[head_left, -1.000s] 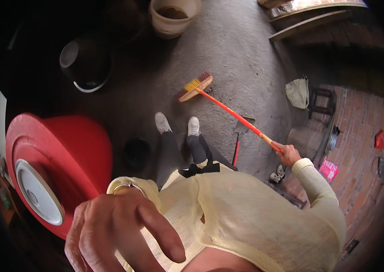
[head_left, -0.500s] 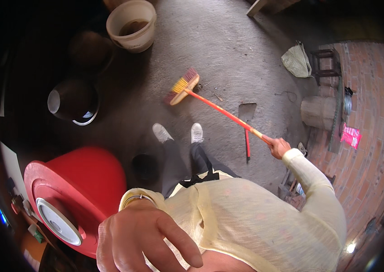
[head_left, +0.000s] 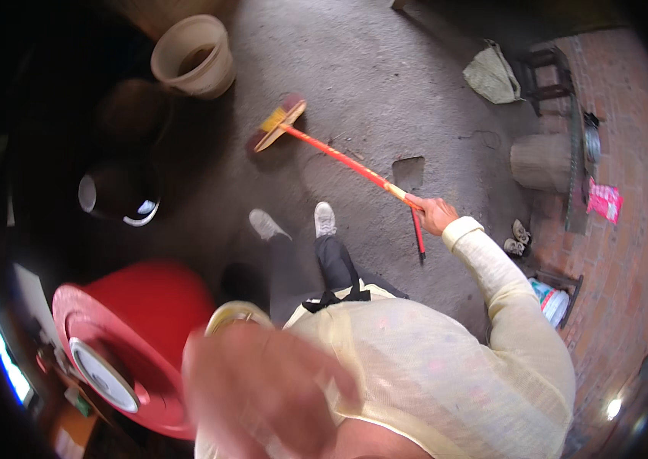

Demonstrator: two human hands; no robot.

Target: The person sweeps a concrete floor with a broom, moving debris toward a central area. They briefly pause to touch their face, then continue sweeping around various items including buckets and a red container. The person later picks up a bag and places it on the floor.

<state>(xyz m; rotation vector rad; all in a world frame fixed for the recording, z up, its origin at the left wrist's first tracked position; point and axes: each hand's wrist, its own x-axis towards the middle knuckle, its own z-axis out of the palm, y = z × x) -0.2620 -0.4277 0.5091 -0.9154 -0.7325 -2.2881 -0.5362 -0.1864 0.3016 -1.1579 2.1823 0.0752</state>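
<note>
My right hand (head_left: 438, 216) is wrapped round the upper end of a broom's orange-red handle (head_left: 339, 159), arm stretched out to the right. The broom head (head_left: 279, 127), with yellow and dark red bristles, is at the floor beyond my feet and is blurred. Just beyond my right hand lies a dustpan (head_left: 408, 173), a dark pan with a red handle (head_left: 419, 236) partly behind my fingers. My left hand (head_left: 263, 382) is raised close in front of my chest, smeared by motion. Its thumb stands apart from the fingers, and nothing shows in it.
A big red tub (head_left: 148, 306) with a pale round lid-like disc stands at my left. Farther left are a dark pot (head_left: 121, 183) and a beige bucket (head_left: 217, 65). On the right are a pale sack (head_left: 492, 75), a stool (head_left: 549, 80), a stump-like block (head_left: 539, 162) and shoes (head_left: 519, 239).
My right hand and the broom have swung leftward, the broom head shifting left and slightly farther away. My left hand has moved a little to the right and blurred.
</note>
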